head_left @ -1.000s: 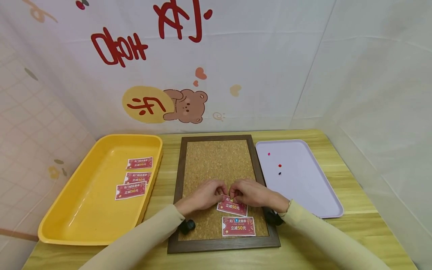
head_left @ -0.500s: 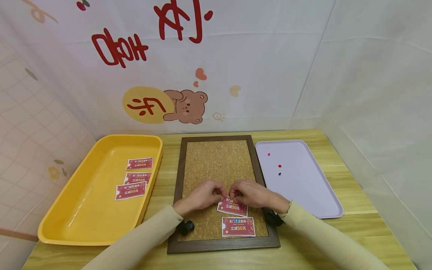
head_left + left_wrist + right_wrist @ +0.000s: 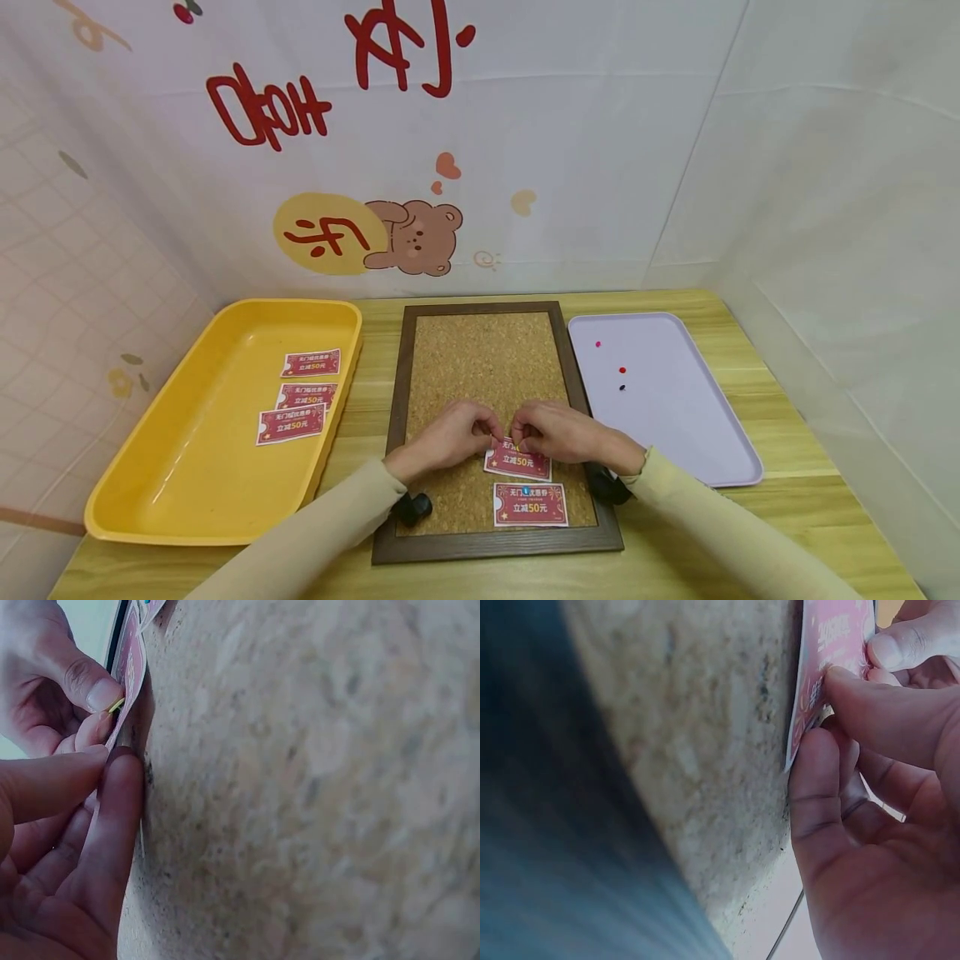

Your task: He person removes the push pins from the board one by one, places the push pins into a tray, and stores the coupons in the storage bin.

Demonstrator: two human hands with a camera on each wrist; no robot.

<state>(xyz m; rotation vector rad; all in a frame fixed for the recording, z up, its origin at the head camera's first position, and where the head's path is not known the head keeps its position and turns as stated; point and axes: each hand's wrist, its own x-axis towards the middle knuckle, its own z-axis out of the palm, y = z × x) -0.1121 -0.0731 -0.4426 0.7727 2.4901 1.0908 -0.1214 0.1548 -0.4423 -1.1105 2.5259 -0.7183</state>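
A red coupon (image 3: 517, 463) lies slightly slanted on the cork board (image 3: 483, 358), its upper edge lifted. My left hand (image 3: 459, 429) pinches its upper left edge between thumb and finger, as the left wrist view shows. My right hand (image 3: 558, 429) holds a small yellow thumbtack (image 3: 115, 706) between thumb and finger, against the coupon's face near the top. The right fingertips (image 3: 815, 757) also reach behind the coupon's edge; the tack's point is hidden. Just below, a second coupon (image 3: 530, 505) lies flat on the cork with a blue tack (image 3: 526, 491) at its top.
The yellow tray (image 3: 202, 467) on the left contains three coupons (image 3: 291, 424), two overlapping. To the right, a pale purple tray (image 3: 697, 425) carries a pink tack (image 3: 597, 344), a red tack (image 3: 622, 370) and a dark tack (image 3: 622, 387). A dark wooden frame (image 3: 498, 546) borders the cork.
Both hands stay almost in place over the slanted coupon. The left fingers have shifted very slightly at its upper edge; the trays and the lower coupon look the same.
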